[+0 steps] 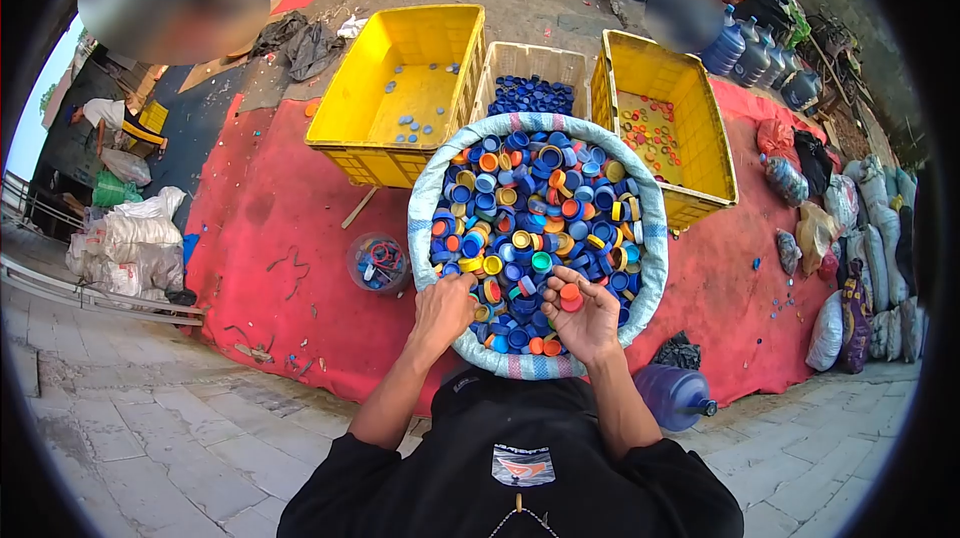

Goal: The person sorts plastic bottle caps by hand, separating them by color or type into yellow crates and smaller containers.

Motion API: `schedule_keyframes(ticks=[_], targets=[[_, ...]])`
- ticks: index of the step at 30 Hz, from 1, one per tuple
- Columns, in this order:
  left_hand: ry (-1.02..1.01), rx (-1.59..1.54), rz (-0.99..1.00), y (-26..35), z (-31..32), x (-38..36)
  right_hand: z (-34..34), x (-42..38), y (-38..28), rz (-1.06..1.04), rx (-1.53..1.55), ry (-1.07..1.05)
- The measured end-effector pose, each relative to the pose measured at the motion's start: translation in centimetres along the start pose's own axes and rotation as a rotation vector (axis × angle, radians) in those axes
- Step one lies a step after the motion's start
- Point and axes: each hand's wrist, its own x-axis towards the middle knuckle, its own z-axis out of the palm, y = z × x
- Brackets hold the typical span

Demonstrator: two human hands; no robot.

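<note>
A round sack with a rolled pale blue rim stands before me, full of mixed bottle caps, mostly blue with some orange, yellow and green. My right hand is palm up over the near right part of the heap. Its fingers curl around orange-red bottle caps. My left hand is at the near left edge of the heap, back upward, with its fingers bent closed. What it holds, if anything, is hidden.
Beyond the sack stand a yellow crate with a few grey-blue caps, a white crate of dark blue caps, and another yellow crate with red and yellow caps. A small bucket is left; a water jug lies right.
</note>
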Motion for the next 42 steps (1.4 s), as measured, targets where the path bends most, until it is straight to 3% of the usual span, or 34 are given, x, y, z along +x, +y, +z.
schedule_keyframes(ticks=[5, 8, 9, 13, 18, 26, 30, 32, 34, 35, 37, 40, 42], targets=[[-0.025, -0.211, -0.043, -1.7, 0.0, 0.9, 0.0, 0.1, -0.1, 0.03, -0.032, 0.018], [-0.225, -1.006, -0.303, -0.5, -1.5, 1.7, 0.3, 0.3, -0.6, 0.024, -0.036, -0.002], [-0.296, -1.34, -0.275, -0.5, -1.7, 2.1, 0.8, 0.1, -0.7, 0.012, -0.039, 0.008], [-0.406, -1.894, -0.258, 2.3, -1.5, 4.0, 2.1, 0.0, -1.8, -0.059, -0.042, 0.029], [-0.358, -2.02, -0.265, 7.2, 1.2, 6.2, 2.0, -0.7, -3.5, -0.213, -0.016, 0.039], [-0.562, -2.105, -0.356, 16.2, 3.5, 11.4, -0.7, -2.6, -9.6, -0.54, 0.162, 0.169], [-0.579, -2.079, -0.445, 21.8, 5.6, 17.2, -2.7, 0.3, -15.9, -0.634, 0.266, 0.168], [-0.629, -2.132, -0.467, 26.1, 5.2, 21.6, -2.3, 3.9, -21.2, -0.661, 0.254, 0.071], [-0.668, -2.191, 0.06, 27.7, 7.5, 27.5, -2.4, 7.5, -25.9, -0.684, 0.121, -0.008], [-0.608, -2.16, 0.034, 28.5, 6.7, 28.3, -2.7, 8.2, -27.2, -0.64, 0.074, 0.112], [-0.542, -2.097, 0.065, 28.4, 4.7, 27.8, -3.3, 8.9, -28.6, -0.536, -0.028, 0.343], [-0.285, -2.005, -0.151, 25.4, 2.9, 24.8, -7.3, 6.3, -26.4, -0.604, -0.182, 0.276], [-0.291, -1.925, -0.048, 21.2, 2.4, 22.1, -8.6, 4.2, -23.2, -0.731, -0.187, 0.441]])
